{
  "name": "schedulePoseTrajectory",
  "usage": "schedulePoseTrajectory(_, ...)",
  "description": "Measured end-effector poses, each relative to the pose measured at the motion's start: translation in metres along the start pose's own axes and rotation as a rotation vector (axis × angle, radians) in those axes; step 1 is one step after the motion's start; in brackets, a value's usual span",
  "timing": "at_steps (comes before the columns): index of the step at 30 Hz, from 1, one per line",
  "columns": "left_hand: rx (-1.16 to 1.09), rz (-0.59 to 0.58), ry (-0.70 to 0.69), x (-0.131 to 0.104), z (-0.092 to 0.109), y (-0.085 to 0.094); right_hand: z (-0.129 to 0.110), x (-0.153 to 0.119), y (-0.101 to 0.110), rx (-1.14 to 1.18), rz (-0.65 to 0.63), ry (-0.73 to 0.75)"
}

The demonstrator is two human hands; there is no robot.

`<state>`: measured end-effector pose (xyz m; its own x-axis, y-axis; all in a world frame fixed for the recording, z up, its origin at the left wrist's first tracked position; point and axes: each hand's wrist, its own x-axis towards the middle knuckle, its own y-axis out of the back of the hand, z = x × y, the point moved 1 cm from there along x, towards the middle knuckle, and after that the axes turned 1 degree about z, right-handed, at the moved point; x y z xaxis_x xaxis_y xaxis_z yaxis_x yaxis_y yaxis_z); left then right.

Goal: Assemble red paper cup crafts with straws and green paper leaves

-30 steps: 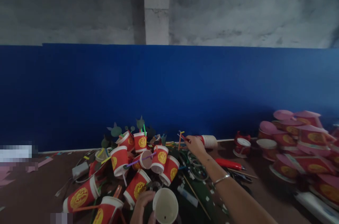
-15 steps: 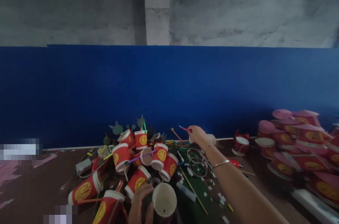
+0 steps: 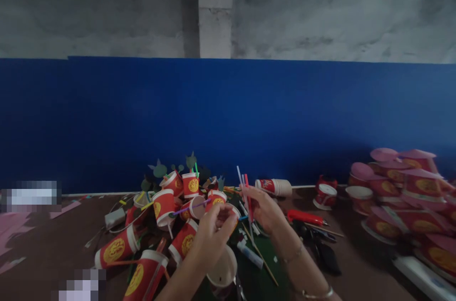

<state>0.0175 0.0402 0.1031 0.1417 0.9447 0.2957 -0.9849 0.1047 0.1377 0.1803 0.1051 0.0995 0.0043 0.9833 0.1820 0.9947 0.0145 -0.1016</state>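
Note:
My right hand pinches several thin drinking straws, pale and pinkish-red, that stand roughly upright above the clutter. To its left, my left hand is raised with loosely curled fingers, the thumb apart from them, and I see nothing held. Below that wrist a paper cup stands with its mouth up, partly hidden by the forearm. A pile of red paper cups with yellow emblems, some with straws attached, lies on the left. Under the right hand is a glue tube beside a thin wooden stick.
A stack of paper cups lies on its side near the blue wall. A red-handled tool and dark scissors lie right of my arm. Farther right is a heap of red cups with pink paper tops. Pink paper lies left.
My right hand has come back toward me from near the wall, with several straws now showing in it. My left hand has left the cup's side and risen toward the right hand.

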Motion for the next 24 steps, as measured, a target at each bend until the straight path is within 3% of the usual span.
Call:
schedulePoseTrajectory(3, 0.009, 0.002, 0.032, 0.013, -0.002, -0.008, -0.002, -0.016, -0.018, 0.141, 0.000, -0.116)
schedulePoseTrajectory(8, -0.090, -0.037, 0.082, 0.016, -0.012, -0.010, -0.003, -0.027, -0.035, 0.417, -0.027, -0.259)
schedulePoseTrajectory(11, -0.212, -0.076, 0.203, 0.015, -0.014, -0.011, -0.003, -0.027, -0.034, 0.402, -0.060, -0.251)
schedulePoseTrajectory(15, -0.251, -0.091, 0.290, 0.017, -0.018, -0.010, -0.005, -0.022, -0.021, 0.370, -0.005, -0.256)
schedulePoseTrajectory(19, -0.247, -0.064, 0.292, 0.020, -0.020, -0.005, -0.013, -0.019, -0.010, 0.352, 0.023, -0.262)
schedulePoseTrajectory(24, -0.119, -0.090, 0.196, 0.019, -0.018, -0.001, -0.022, -0.027, -0.014, 0.146, -0.085, -0.248)
